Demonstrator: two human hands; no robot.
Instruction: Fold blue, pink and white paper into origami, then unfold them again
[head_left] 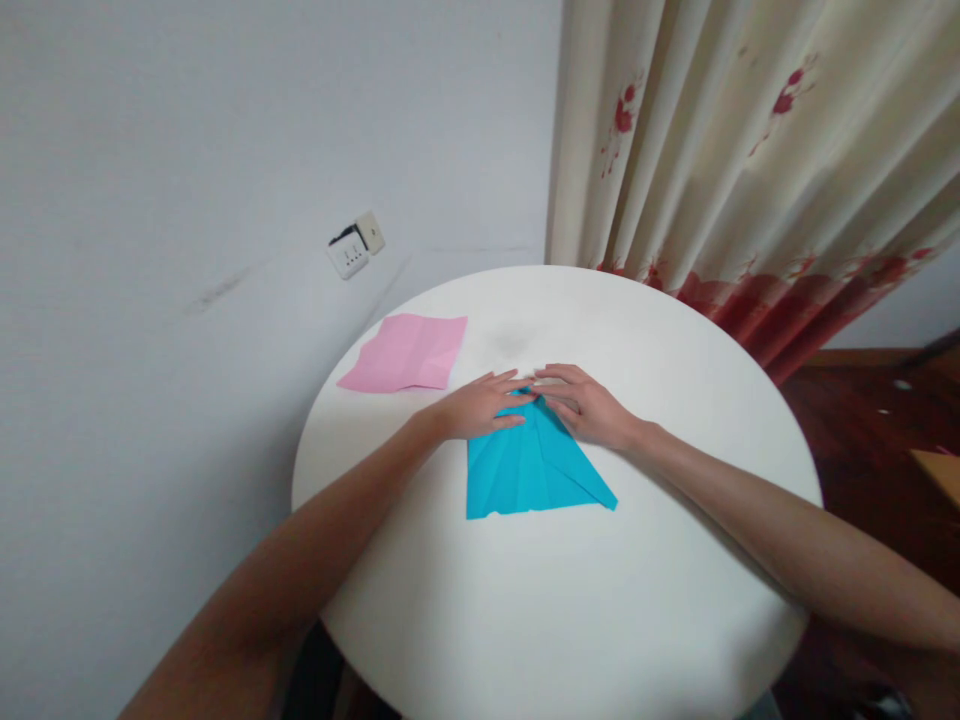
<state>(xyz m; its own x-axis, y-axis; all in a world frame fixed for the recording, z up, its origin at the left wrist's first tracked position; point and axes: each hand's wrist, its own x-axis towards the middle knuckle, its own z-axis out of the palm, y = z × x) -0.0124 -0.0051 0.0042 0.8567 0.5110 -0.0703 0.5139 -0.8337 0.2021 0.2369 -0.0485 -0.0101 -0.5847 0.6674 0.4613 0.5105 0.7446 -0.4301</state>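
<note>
A blue sheet of paper point(525, 470) with several creases lies on the round white table point(570, 610). Its right side is folded in along a slant, and it narrows towards the far end. My left hand point(487, 405) rests on its upper left part, fingers stretched out and spread. At the far tip, my right hand point(589, 405) touches the paper's right slanted edge with its fingertips, the fingers extended and somewhat apart. Fingers of both hands meet near the tip and hide part of it.
A creased pink sheet of paper point(409, 353) lies at the table's far left. Behind the table stands a pale wall with a socket point(349, 254). A cream curtain with red patterns point(720, 170) hangs at the back right.
</note>
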